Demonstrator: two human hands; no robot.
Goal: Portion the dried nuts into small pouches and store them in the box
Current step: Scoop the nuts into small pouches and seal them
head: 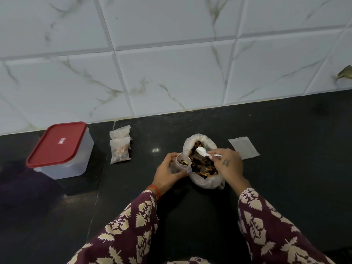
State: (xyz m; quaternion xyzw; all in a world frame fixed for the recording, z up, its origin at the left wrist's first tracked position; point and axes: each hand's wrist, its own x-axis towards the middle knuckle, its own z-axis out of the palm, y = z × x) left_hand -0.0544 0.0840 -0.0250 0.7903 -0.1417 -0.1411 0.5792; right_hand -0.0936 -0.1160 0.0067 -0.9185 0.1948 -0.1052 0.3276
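Observation:
A large white bag of mixed dried nuts (203, 169) stands open on the black counter. My left hand (167, 173) grips a small clear pouch (181, 163) held open beside the bag, with a few nuts inside. My right hand (227, 164) pinches the handle of a white plastic spoon (202, 151), whose bowl hovers over the bag's mouth. Two filled pouches (120, 147) lie stacked to the left. A clear box with a red lid (59, 149), closed, stands at the far left.
An empty flat pouch (243, 150) lies to the right of the bag. The black counter (285, 178) meets a white marbled tile wall (171, 73) just behind everything. My patterned sleeves fill the lower part of the view.

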